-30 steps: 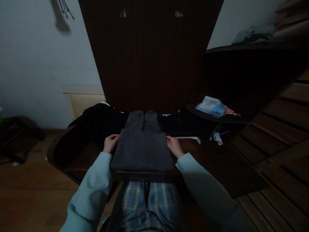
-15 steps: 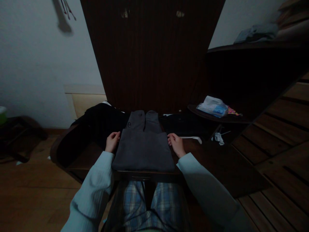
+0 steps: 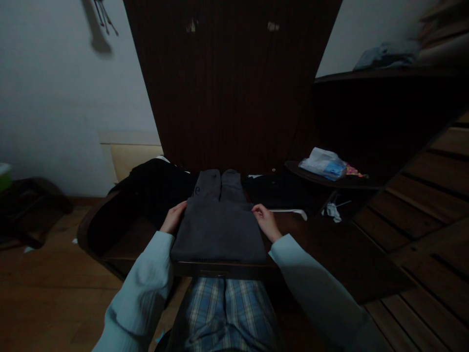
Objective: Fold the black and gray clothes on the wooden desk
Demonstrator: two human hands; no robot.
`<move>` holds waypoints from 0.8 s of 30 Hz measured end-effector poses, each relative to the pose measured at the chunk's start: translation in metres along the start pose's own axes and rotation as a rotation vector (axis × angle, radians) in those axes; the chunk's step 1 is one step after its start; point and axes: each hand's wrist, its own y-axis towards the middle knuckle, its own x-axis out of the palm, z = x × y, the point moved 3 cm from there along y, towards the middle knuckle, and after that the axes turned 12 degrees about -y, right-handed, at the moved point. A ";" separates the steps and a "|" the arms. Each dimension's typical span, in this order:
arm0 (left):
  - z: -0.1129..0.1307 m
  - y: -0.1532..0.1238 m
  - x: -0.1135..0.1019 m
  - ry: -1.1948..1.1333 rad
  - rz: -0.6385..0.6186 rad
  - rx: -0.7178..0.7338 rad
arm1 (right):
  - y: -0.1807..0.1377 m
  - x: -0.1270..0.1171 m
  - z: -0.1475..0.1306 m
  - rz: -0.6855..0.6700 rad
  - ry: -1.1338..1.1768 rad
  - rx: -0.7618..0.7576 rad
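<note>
A folded grey garment (image 3: 219, 227) lies on a dark wooden table (image 3: 146, 234) right in front of me, its two narrower ends pointing away. My left hand (image 3: 173, 218) rests at the garment's left top corner, fingers closed on the fabric edge. On the opposite corner my right hand (image 3: 266, 220) pinches the cloth in the same way. Both arms wear pale blue sleeves. My checked trousers (image 3: 227, 313) show below the table edge.
A heap of black clothing (image 3: 154, 183) lies behind the grey garment on the left. More dark cloth (image 3: 278, 188) lies behind it on the right. A plastic packet (image 3: 324, 164) sits on a round shelf at right. A dark wardrobe (image 3: 234, 83) stands behind.
The hands have shifted slightly inward onto the top corners of the folded part. The garment's upper edge looks a little narrower and neater than before.
</note>
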 end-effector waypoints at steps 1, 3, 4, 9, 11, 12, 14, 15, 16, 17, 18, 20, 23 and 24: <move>-0.001 0.001 -0.001 0.043 0.025 0.009 | -0.001 0.000 -0.001 -0.019 -0.083 -0.009; -0.002 0.003 -0.004 0.160 0.070 0.060 | -0.004 -0.003 -0.005 0.002 -0.261 -0.044; -0.003 0.004 -0.005 0.218 0.079 0.086 | -0.005 -0.004 -0.007 0.040 -0.337 -0.066; 0.001 0.001 -0.001 0.304 0.050 0.126 | -0.007 -0.006 -0.011 0.166 -0.425 -0.234; 0.004 -0.001 0.001 0.300 0.033 0.144 | -0.006 -0.002 -0.010 0.126 -0.386 -0.307; 0.006 -0.002 0.002 0.307 0.028 0.154 | -0.005 0.000 -0.009 0.097 -0.373 -0.328; 0.007 -0.003 0.003 0.322 0.018 0.165 | -0.005 0.003 -0.007 0.042 -0.370 -0.341; 0.006 -0.003 0.003 0.321 0.013 0.168 | -0.004 0.005 -0.006 0.022 -0.375 -0.339; 0.005 -0.002 0.003 0.315 0.012 0.171 | -0.004 0.005 -0.005 0.009 -0.383 -0.336; 0.004 -0.002 0.002 0.307 0.016 0.175 | -0.004 0.005 -0.005 -0.001 -0.391 -0.333; 0.003 -0.001 0.002 0.300 0.020 0.181 | -0.004 0.005 -0.005 -0.006 -0.397 -0.331; 0.001 0.000 0.002 0.293 0.026 0.193 | -0.004 0.005 -0.005 -0.009 -0.402 -0.330; 0.001 0.000 0.002 0.298 0.028 0.184 | -0.005 0.004 -0.007 -0.010 -0.401 -0.334; 0.001 0.000 0.001 0.303 0.033 0.176 | -0.006 0.004 -0.007 -0.010 -0.401 -0.335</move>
